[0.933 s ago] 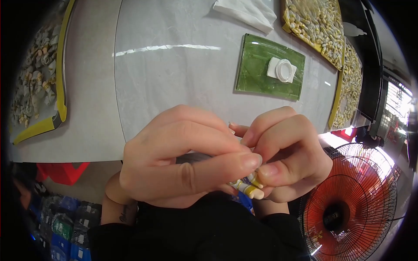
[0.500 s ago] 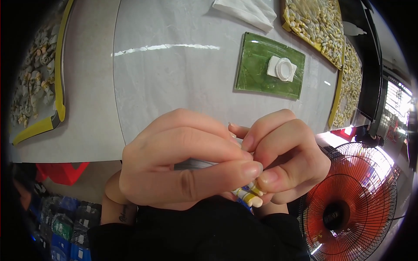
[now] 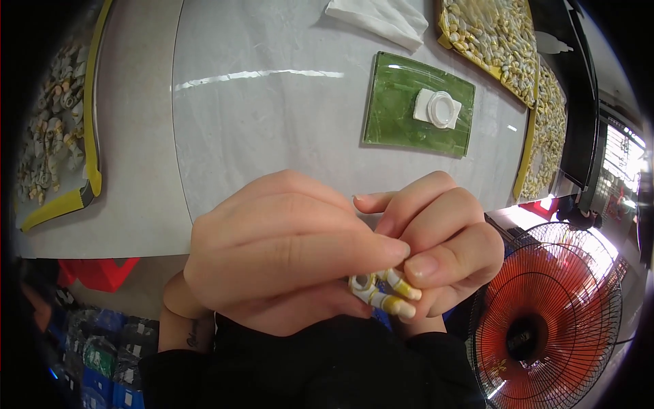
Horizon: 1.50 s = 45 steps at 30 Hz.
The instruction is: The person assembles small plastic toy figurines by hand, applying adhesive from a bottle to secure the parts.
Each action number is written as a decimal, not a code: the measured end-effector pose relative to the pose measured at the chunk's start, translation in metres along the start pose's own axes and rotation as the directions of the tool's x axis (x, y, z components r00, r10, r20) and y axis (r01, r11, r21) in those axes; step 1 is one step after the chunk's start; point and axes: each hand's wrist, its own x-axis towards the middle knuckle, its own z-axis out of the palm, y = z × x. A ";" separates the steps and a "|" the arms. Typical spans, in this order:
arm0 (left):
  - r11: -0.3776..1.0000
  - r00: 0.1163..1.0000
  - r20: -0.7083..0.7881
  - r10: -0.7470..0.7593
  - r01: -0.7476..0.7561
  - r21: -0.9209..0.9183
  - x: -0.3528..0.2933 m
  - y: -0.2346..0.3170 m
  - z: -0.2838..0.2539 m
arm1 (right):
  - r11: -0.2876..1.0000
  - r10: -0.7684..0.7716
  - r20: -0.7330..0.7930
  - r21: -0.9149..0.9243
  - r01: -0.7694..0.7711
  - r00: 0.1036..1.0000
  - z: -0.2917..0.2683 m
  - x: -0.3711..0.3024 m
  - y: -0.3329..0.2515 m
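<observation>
My left hand (image 3: 286, 252) and my right hand (image 3: 446, 235) meet close in front of my body, fingers curled and thumbs pressed inward. Between them is a small white piece (image 3: 383, 298) with yellow bands, shaped like jointed little limbs; its exact kind is unclear. Its two rounded ends stick out below the right thumb. The left fingers hide part of it, and whatever else they pinch cannot be seen. Beyond the hands lies a green glass plate (image 3: 392, 116) on the table. A white square block (image 3: 422, 109) rests on it, with a round white dish (image 3: 441, 109) on top.
A white cloth (image 3: 381, 20) lies at the table's far side. Yellow-edged trays of small white and yellow pieces stand at the right (image 3: 490, 48) and left (image 3: 94, 136). An orange fan (image 3: 558, 307) stands at the lower right; a red container (image 3: 102, 274) is below the left table edge.
More of the banded piece shows below my fingers now. My left thumb has straightened over it, and my right hand has shifted slightly left.
</observation>
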 end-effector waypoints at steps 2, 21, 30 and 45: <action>0.997 1.000 -0.010 -0.020 0.019 -0.076 -0.001 -0.003 -0.001 | 0.999 0.012 -0.005 -0.051 -0.013 1.000 -0.001 0.003 0.000; 0.946 0.987 -0.057 -0.150 0.126 -0.297 -0.004 -0.004 0.000 | 0.978 -0.078 -0.228 -0.205 0.030 0.971 0.004 0.003 0.004; 0.727 0.872 -0.064 -0.485 0.362 -0.583 -0.004 0.013 0.011 | 0.961 -0.082 -0.043 -0.269 0.067 0.996 0.003 0.005 0.002; 0.930 0.992 -0.121 -0.048 0.000 -0.367 -0.009 -0.004 0.006 | 0.974 -0.141 -0.172 -0.201 0.105 0.975 0.014 0.003 0.005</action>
